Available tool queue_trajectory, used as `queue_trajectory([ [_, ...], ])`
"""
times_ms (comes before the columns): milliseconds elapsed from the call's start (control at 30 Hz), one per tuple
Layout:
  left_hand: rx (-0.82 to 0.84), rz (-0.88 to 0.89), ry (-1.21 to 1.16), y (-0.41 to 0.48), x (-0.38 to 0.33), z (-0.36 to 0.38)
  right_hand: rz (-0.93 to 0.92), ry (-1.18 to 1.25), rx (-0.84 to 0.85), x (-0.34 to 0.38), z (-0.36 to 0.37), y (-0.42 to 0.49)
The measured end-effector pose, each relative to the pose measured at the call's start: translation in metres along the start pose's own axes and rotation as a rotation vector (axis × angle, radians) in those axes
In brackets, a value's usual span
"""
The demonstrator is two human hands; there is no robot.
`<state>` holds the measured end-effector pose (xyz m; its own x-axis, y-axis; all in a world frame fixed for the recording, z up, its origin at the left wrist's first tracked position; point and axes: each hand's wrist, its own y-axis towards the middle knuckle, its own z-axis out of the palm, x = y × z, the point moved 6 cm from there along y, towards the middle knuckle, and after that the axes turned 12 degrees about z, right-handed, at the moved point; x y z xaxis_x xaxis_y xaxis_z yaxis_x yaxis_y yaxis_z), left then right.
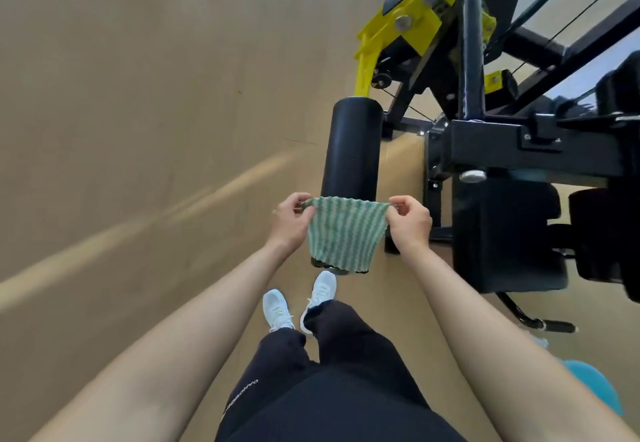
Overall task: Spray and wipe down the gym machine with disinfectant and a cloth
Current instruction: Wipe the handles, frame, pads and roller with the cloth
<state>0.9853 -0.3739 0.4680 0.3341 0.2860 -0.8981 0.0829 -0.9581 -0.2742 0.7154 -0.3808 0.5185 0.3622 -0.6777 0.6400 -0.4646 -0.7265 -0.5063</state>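
The gym machine (502, 143) fills the right and upper right of the view: a black steel frame with a yellow bracket (408, 22) at the top and dark padding lower down. It stands on a tan floor (138, 130).

Its nearest part is a black roller pad (351, 147), a smooth, matte cylinder. The pad lies straight ahead of the hands, just beyond them. Its long axis runs away from the person, so the near end faces the hands. Neither hand is plainly nearer, as the pad sits between their two lines of reach. The rest of the frame lies off to the right hand's side.

The cloth (344, 233) hangs in front of the pad's near end, covering it from view. I cannot tell whether the two touch. The cloth is small, striped green and white, ribbed in texture, and stretched flat along its top edge.

The left hand (291, 223) pinches the cloth's upper left corner, and the right hand (410, 225) pinches the upper right. Both have their fingers curled.

No spray bottle can be made out. A blue thing (595, 389) at the lower right is too blurred to name.
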Motion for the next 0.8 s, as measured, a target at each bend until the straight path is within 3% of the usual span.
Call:
queue_trajectory([
  [200,0.035,-0.029,0.274,0.006,0.021,0.019,-0.027,-0.084,0.035,-0.020,0.037,0.009],
  [367,0.251,-0.189,0.038,-0.013,0.038,0.070,-0.070,-0.166,0.228,-0.057,0.087,-0.014],
  [533,0.323,-0.081,0.128,0.008,0.030,0.085,-0.090,-0.276,0.252,-0.067,0.116,-0.005],
  [800,0.446,0.000,0.166,0.100,0.016,0.078,-0.023,-0.400,0.148,-0.023,0.132,0.049],
])
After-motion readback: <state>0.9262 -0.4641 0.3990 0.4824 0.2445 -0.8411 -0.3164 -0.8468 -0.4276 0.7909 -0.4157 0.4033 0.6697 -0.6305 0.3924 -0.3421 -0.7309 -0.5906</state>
